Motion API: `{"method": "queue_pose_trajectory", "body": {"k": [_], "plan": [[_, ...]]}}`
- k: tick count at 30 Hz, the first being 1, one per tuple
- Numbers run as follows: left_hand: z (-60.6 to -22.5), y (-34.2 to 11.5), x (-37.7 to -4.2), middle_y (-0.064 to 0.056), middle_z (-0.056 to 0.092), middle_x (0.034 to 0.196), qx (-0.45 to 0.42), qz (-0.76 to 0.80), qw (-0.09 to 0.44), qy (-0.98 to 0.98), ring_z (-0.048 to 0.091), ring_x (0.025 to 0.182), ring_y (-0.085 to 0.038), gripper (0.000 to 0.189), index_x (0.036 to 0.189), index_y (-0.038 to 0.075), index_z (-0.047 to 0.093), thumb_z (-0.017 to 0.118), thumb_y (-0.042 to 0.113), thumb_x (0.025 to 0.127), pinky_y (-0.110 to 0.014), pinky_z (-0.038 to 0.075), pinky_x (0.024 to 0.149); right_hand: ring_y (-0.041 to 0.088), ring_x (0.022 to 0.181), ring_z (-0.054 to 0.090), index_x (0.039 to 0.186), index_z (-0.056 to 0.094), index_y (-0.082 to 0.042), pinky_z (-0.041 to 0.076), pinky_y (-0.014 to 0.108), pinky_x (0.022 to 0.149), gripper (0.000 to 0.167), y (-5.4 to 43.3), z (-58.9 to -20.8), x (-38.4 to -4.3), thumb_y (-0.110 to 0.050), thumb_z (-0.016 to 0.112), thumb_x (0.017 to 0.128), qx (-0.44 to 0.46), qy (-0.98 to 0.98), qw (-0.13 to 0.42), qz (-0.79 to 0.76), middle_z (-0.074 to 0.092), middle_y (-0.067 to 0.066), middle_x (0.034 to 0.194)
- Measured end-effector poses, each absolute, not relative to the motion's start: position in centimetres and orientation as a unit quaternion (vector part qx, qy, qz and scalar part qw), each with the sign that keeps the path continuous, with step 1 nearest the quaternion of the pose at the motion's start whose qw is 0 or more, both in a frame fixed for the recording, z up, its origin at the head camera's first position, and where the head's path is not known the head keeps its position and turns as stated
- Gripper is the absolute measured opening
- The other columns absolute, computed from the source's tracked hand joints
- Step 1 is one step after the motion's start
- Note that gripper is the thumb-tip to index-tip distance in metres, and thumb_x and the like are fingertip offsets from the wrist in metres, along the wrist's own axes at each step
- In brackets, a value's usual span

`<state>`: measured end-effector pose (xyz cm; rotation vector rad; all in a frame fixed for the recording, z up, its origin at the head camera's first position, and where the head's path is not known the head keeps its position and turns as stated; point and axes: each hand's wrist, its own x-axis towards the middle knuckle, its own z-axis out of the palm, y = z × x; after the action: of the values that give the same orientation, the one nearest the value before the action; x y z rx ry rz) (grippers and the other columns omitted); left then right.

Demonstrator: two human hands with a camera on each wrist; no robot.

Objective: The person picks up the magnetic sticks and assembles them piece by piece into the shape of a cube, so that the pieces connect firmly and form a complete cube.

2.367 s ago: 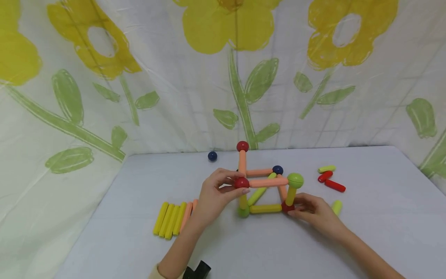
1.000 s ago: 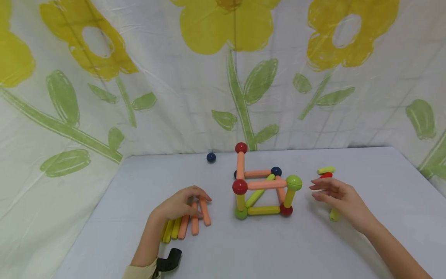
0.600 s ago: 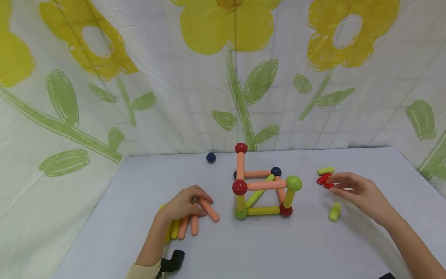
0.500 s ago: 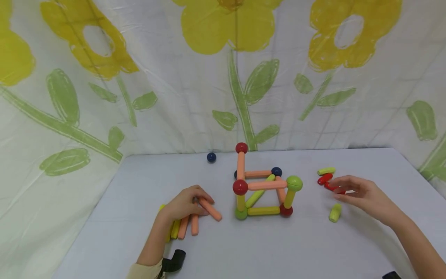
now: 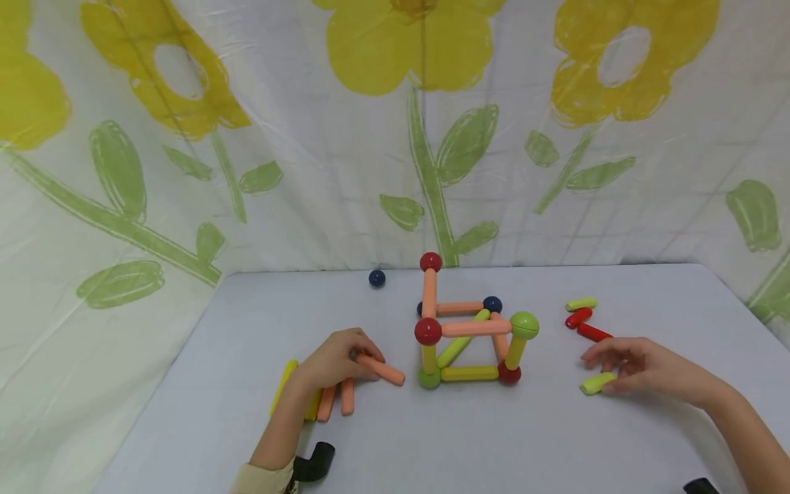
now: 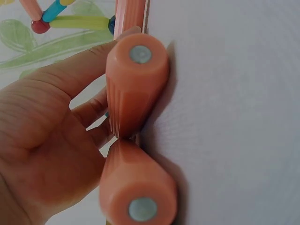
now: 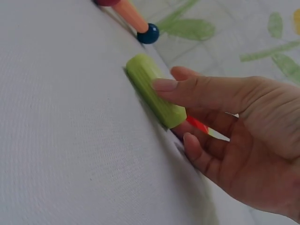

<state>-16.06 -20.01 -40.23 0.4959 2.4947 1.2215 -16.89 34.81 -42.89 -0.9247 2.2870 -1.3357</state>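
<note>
My left hand [image 5: 338, 360] pinches a peach magnetic stick [image 5: 385, 372] between thumb and fingers, low over the table at left of centre. Two more peach sticks [image 5: 348, 398] lie just below that hand; in the left wrist view, peach sticks [image 6: 138, 89] show silver magnet ends. Over at the right, my right hand [image 5: 654, 374] has its thumb on a short lime-green magnetic stick [image 7: 152, 91], with its fingers behind it. Between the hands stands a box-like frame [image 5: 475, 328] of sticks and balls, with a red ball [image 5: 431, 261] topping one upright.
Yellow sticks [image 5: 284, 385] lie partly hidden behind the left forearm. A loose dark blue ball [image 5: 377, 278] sits near the back edge. Two short red pieces [image 5: 579, 318] and another green stick [image 5: 581, 303] lie at the back right. A flower-printed cloth [image 5: 308, 206] hangs behind the table.
Both hands have left the frame. My left hand went to the peach sticks and swung one outward to the right. The right hand passed the red pieces and took the short green stick, turning it.
</note>
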Motion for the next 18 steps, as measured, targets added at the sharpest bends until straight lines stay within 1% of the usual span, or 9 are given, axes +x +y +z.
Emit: {"method": "queue_pose_trajectory", "body": {"k": [2, 5, 9, 14, 18], "plan": [[-40.17, -19.98, -16.05, -0.004, 0.067, 0.102, 0.174, 0.425, 0.157, 0.874, 0.054, 0.093, -0.020, 0.016, 0.105, 0.005, 0.081, 0.084, 0.007, 0.089, -0.027, 0.047, 0.075, 0.008, 0.095, 0.064, 0.125, 0.070, -0.006, 0.053, 0.022, 0.071, 0.037, 34.81, -43.12, -16.92, 0.010, 0.074, 0.091, -0.330, 0.806, 0.161, -0.464, 0.073, -0.008, 0.112], [-40.12, -19.94, -16.06, -0.004, 0.067, 0.101, 0.175, 0.426, 0.153, 0.875, 0.054, 0.092, -0.020, 0.018, 0.104, 0.005, 0.081, 0.086, 0.007, 0.087, -0.027, 0.047, 0.075, 0.007, 0.093, 0.064, 0.121, 0.072, -0.006, 0.052, 0.023, 0.070, 0.034, 34.77, -43.26, -16.87, 0.009, 0.075, 0.091, -0.328, 0.812, 0.161, -0.456, 0.074, -0.009, 0.108], [-40.09, -19.87, -16.04, -0.004, 0.067, 0.101, 0.166, 0.432, 0.153, 0.873, 0.055, 0.091, -0.020, 0.019, 0.103, 0.006, 0.081, 0.087, 0.006, 0.085, -0.029, 0.048, 0.076, 0.005, 0.094, 0.064, 0.117, 0.075, -0.007, 0.052, 0.022, 0.070, 0.028, 34.57, -43.16, -16.76, 0.006, 0.075, 0.092, -0.327, 0.818, 0.167, -0.442, 0.075, -0.012, 0.109], [-40.13, -19.89, -16.06, -0.003, 0.069, 0.103, 0.158, 0.431, 0.147, 0.876, 0.056, 0.095, -0.020, 0.017, 0.103, 0.009, 0.082, 0.087, 0.008, 0.086, -0.032, 0.049, 0.081, 0.006, 0.093, 0.064, 0.113, 0.077, -0.009, 0.053, 0.021, 0.072, 0.024, 34.28, -42.97, -16.66, 0.005, 0.074, 0.093, -0.328, 0.817, 0.177, -0.440, 0.077, -0.010, 0.108], [-39.98, -19.95, -16.05, -0.001, 0.070, 0.100, 0.174, 0.420, 0.134, 0.881, 0.057, 0.094, -0.019, 0.017, 0.102, 0.010, 0.082, 0.088, 0.010, 0.085, -0.031, 0.049, 0.081, 0.006, 0.091, 0.064, 0.112, 0.077, -0.009, 0.053, 0.020, 0.072, 0.024, 34.27, -42.98, -16.50, 0.006, 0.074, 0.093, -0.326, 0.817, 0.175, -0.443, 0.077, -0.009, 0.107]]}}
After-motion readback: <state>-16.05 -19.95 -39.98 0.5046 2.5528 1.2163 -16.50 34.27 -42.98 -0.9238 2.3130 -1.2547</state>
